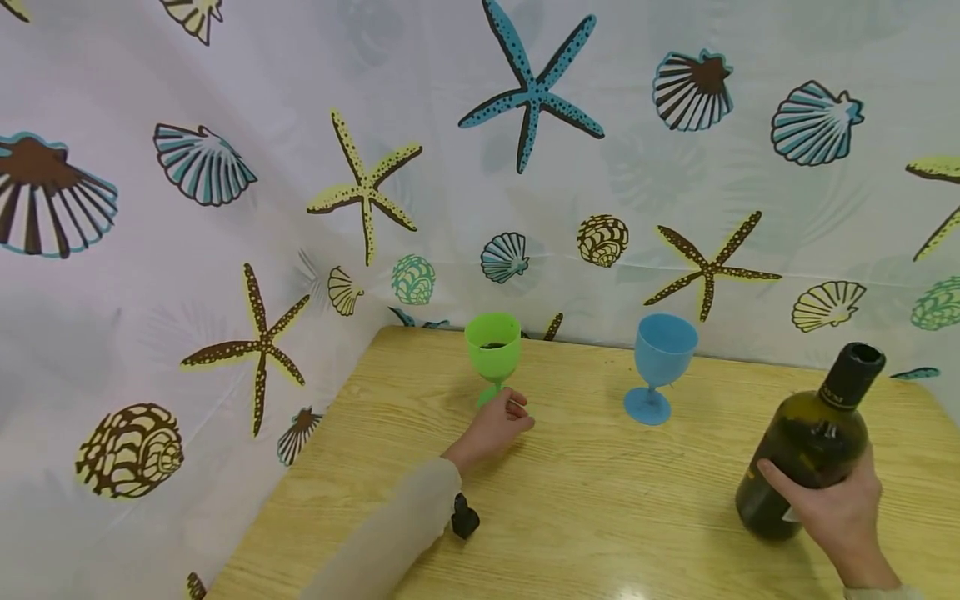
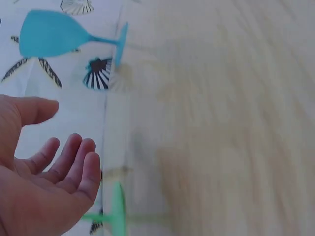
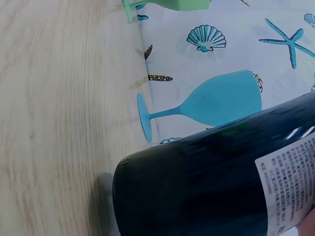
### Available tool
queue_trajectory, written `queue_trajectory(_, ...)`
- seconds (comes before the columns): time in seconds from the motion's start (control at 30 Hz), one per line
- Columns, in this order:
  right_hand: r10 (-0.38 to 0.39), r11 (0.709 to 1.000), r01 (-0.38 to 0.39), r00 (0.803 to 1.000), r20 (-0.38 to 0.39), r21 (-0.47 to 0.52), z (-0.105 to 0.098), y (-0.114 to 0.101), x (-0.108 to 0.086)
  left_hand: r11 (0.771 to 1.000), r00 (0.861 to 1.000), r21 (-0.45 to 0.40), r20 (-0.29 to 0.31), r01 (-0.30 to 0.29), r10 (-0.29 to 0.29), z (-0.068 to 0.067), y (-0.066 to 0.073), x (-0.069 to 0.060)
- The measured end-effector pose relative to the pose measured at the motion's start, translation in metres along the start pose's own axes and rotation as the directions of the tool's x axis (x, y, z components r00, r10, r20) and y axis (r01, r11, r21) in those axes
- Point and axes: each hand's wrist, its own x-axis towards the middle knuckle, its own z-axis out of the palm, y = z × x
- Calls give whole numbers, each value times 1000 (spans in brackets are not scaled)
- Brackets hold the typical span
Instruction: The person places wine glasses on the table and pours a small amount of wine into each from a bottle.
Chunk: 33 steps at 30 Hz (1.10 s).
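My right hand [image 1: 840,500] grips a dark wine bottle [image 1: 806,450] round its body, thumb across the near side. The bottle is tilted, its uncapped mouth up and to the right; a white printed label [image 3: 290,184] shows in the right wrist view. My left hand [image 1: 497,427] is beside the foot of a green goblet [image 1: 493,348], which has dark liquid inside. In the left wrist view its fingers [image 2: 74,164] are loosely bent, thumb apart, with nothing between them. A blue goblet [image 1: 663,350] stands upright between the two hands, farther back.
The wooden table [image 1: 592,500] meets a white curtain [image 1: 435,192] printed with shells and starfish along its back and left edges. A small black device [image 1: 465,518] is at my left wrist, by the sleeve [image 1: 397,533].
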Motion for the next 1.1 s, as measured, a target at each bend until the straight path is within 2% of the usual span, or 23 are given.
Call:
queue_trajectory(0.1,3,1000,-3,1000,-2,0,1,3,2,998,997,-55,64,-38,41,18,17,6)
queue_trajectory(0.2,31,999,-31,1000,-6,-16,3,7,3,996,993,-55,93,-68,73,39,31,18)
queue_trajectory(0.37,84,995,-84,996,4,-54,4,14,7,991,991,-76,78,-107,113,72,52,40)
queue_trajectory(0.57,66,997,-67,998,-12,-29,5,21,12,986,991,-130,69,-105,115,103,73,63)
queue_trajectory(0.8,66,998,-66,998,-18,-20,4,24,13,981,994,-172,47,-85,95,122,84,81)
queue_trajectory(1.1,66,998,-66,998,-5,-3,3,30,15,952,997,-301,32,-53,66,133,84,98)
